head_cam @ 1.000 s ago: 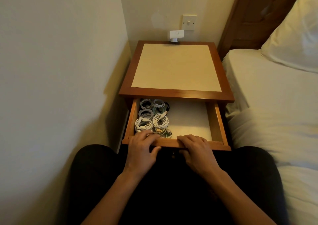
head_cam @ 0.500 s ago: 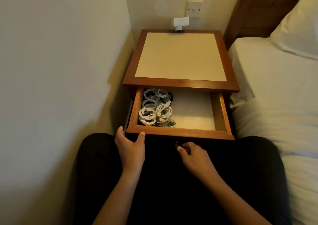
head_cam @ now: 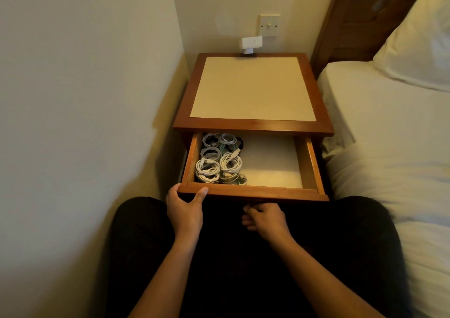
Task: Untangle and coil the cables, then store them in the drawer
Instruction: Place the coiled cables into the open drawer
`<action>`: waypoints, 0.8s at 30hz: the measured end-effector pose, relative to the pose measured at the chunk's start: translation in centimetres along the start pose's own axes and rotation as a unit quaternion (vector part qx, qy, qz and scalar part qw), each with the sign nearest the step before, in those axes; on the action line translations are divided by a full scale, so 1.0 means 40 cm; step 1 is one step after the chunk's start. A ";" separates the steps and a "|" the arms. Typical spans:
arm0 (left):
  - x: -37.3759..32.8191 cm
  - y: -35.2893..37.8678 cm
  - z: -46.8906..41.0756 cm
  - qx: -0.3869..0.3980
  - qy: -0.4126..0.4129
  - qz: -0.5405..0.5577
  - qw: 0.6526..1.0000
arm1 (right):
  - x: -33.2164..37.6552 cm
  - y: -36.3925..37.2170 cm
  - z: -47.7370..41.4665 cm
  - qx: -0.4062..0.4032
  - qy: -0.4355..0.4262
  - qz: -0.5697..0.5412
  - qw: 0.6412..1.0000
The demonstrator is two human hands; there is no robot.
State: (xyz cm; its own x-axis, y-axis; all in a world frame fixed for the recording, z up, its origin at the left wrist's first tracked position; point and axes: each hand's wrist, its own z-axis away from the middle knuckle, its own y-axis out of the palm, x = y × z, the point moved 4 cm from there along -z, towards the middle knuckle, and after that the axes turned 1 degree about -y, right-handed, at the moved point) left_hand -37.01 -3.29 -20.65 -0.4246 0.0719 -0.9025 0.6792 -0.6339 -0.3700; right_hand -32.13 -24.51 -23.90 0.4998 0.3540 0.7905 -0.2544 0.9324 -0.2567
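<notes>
Head camera looks down over my dark-clad lap at the brown wooden drawer, which stands pulled out toward me from the brown wooden bedside table with a pale inset top. Along the drawer's left side, in two rows from near to far, lie the white, grey and pale-green coiled cables, packed so that they touch one another; the right part of the pale floor is bare. My left hand grips the near left corner, thumb laid on top of the front rail and the other fingers curled round the outside. My right hand sits just under the middle of the front with its fingers curled in shadow, and I cannot tell whether it pinches a knob there or holds nothing

I judge the coiling done and only the closing left. If I push mostly from the left corner, the drawer may skew on its runners and jam. One white coil has a plug end standing up, and it could catch under the table's front edge as the drawer slides far. A hard shove could send the coils sliding and loosen them. My left fingers, wrapped round the corner, could be nipped against the table frame unless I let go in time
</notes>
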 end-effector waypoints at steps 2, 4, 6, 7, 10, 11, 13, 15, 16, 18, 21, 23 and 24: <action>-0.011 0.002 -0.019 0.001 0.009 0.001 1.000 | 0.009 0.006 -0.012 -0.008 -0.005 -0.007 1.000; -0.029 0.014 -0.036 0.010 0.020 -0.006 1.000 | 0.023 0.008 -0.030 -0.019 0.000 -0.019 1.000; -0.045 0.030 -0.050 0.016 0.026 -0.010 0.999 | 0.035 0.005 -0.054 -0.035 0.000 -0.026 0.999; -0.051 0.037 -0.058 0.016 0.031 -0.012 0.999 | 0.042 0.003 -0.068 -0.040 -0.001 -0.027 0.999; -0.069 0.063 -0.085 0.015 0.048 -0.024 0.998 | 0.061 -0.003 -0.102 -0.052 -0.004 -0.033 0.998; -0.072 0.069 -0.097 0.016 0.052 -0.027 0.998 | 0.066 -0.003 -0.116 -0.056 -0.005 -0.037 0.998; -0.080 0.079 -0.122 0.016 0.059 -0.035 0.998 | 0.076 -0.001 -0.144 -0.059 -0.009 -0.055 0.997; -0.077 0.088 -0.151 0.022 0.056 -0.052 0.997 | 0.076 0.002 -0.169 -0.054 -0.013 -0.069 0.996; -0.073 0.093 -0.159 0.029 0.039 -0.054 0.997 | 0.074 0.002 -0.177 -0.050 -0.010 -0.078 0.996; -0.054 0.104 -0.153 0.039 -0.057 0.003 0.998 | 0.065 0.004 -0.180 -0.031 0.009 -0.120 0.992; -0.034 0.142 -0.102 0.059 -0.254 0.204 0.944 | 0.054 0.008 -0.176 -0.005 0.038 -0.211 0.977; -0.057 0.170 -0.073 0.087 -0.307 0.311 0.896 | 0.053 0.009 -0.183 -0.012 0.041 -0.228 0.973; -0.069 0.178 -0.072 0.087 -0.310 0.340 0.883 | 0.053 0.010 -0.189 -0.018 0.043 -0.236 0.971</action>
State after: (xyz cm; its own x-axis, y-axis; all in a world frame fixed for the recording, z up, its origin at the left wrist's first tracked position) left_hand -29.30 -5.78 -21.43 -0.2362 -0.7730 -0.5887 0.8246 -0.4800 0.2995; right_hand -24.91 -22.82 -26.54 0.6214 -0.1091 0.7759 0.0477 0.9937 0.1015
